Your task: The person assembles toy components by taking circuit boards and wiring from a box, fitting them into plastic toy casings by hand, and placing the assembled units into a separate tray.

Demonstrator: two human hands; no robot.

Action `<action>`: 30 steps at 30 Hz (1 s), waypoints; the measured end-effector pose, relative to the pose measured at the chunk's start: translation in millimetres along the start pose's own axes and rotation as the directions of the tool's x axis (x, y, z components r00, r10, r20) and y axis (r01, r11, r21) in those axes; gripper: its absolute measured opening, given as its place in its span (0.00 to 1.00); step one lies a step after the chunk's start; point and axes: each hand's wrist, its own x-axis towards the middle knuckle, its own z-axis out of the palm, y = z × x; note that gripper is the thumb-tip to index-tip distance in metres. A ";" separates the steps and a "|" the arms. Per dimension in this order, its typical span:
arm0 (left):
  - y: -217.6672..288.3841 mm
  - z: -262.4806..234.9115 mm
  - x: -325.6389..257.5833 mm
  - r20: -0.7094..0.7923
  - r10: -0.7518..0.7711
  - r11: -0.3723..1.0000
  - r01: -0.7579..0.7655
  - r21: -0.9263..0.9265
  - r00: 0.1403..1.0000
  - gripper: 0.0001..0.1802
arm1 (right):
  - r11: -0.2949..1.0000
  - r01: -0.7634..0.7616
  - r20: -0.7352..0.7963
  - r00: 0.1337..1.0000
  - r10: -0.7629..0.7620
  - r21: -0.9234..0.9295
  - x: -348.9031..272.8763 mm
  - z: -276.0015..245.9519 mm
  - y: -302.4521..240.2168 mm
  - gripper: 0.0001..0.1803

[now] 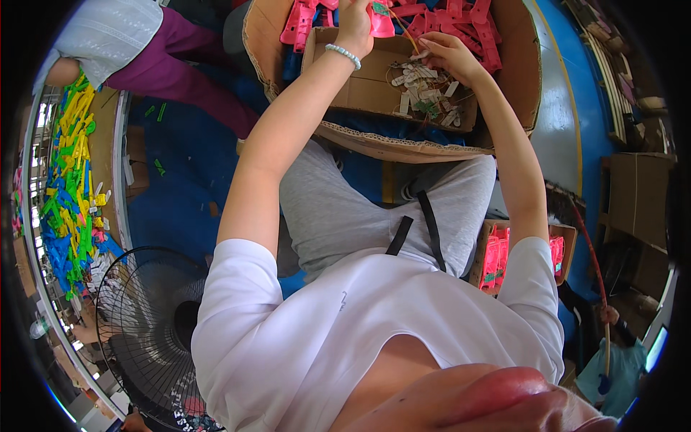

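My left hand (353, 30), with a beaded bracelet at the wrist, is closed on a pink plastic housing (382, 24) that carries a small green circuit board (379, 9). A thin orange wire (405, 32) runs from the board toward my right hand (449, 56). The fingertips of that hand are pinched together at the wire's lower end; any small part between them is too small to make out. Just below lies a smaller cardboard box (363, 86) holding a tangle of small white pieces (425, 83) with wires and green bits.
A large cardboard box (522, 79) surrounds the smaller one, with many pink housings (489, 43) inside. Beside my right leg stands a box of pink parts (495, 255). At left are a black fan (147, 317), colourful plastic parts (72, 187) on a bench, and another person (173, 65).
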 end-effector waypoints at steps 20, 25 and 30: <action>0.3 38.0 -44.3 0.336 -0.569 0.801 0.412 0.435 0.751 0.18 | 0.274 0.241 -0.157 0.414 -0.897 -0.931 -10.2 -7.3 -26.8 0.09; -4.0 43.9 -50.5 0.398 -0.360 0.788 0.047 0.613 0.844 0.20 | 0.158 0.223 -0.041 0.453 -0.890 -0.962 -9.1 -8.4 -27.5 0.08; 5.8 46.3 -52.4 0.428 -0.367 0.781 0.023 0.624 0.826 0.22 | 0.326 0.244 -0.182 0.471 -0.863 -0.913 -15.6 -0.3 -31.8 0.08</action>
